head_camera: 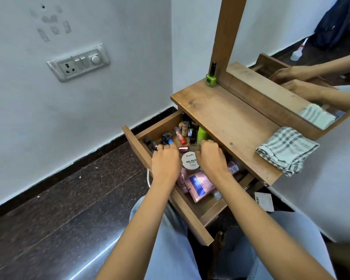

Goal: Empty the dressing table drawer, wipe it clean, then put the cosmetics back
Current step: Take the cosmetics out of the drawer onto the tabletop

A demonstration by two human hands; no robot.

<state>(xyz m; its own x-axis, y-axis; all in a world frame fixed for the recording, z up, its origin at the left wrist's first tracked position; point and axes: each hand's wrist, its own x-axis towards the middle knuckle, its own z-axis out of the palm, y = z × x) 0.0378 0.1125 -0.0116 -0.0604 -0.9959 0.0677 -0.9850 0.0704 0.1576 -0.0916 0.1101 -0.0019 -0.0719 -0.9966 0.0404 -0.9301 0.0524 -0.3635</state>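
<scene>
The wooden drawer of the dressing table is pulled out and holds several cosmetics: lipsticks, small bottles, a white round nail polish remover jar and a pink sachet. Both my hands are inside it. My left hand is curled palm down at the left side, its fingertips by a blue-capped tube; whether it holds anything is hidden. My right hand is to the right of the jar, fingers closed around a small blurred item just below a green bottle.
A green nail polish bottle stands on the tabletop by the mirror frame. A folded checked cloth lies at the tabletop's right end. The mirror rises behind. My knees are under the drawer; dark floor lies to the left.
</scene>
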